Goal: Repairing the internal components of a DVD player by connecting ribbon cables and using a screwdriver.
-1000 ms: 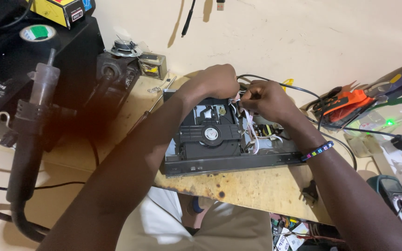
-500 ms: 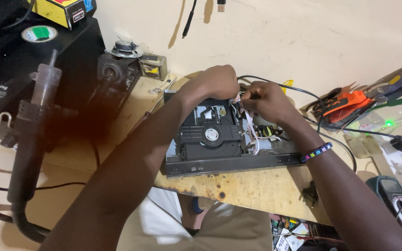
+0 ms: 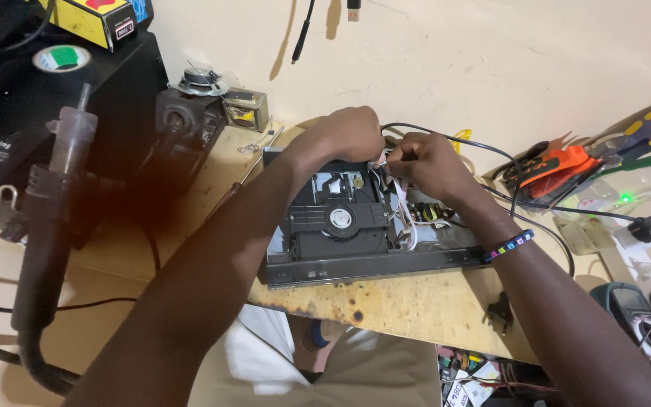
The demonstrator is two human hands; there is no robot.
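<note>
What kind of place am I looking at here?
Probably an electronics repair bench: an opened disc player lies on a worn wooden table, with a multimeter and an orange tool nearby.

I see both forearms stretched forward, converging. My left hand point(image 3: 344, 133) is curled, knuckles up, fingers tucked under. My right hand point(image 3: 425, 160) sits just beside it, fingers pinched together, wrist bent inward.

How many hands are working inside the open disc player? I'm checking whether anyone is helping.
2. The left hand is at the back edge of the disc player; the right hand is beside it, pinching the white wires. Both belong to the wearer.
</note>
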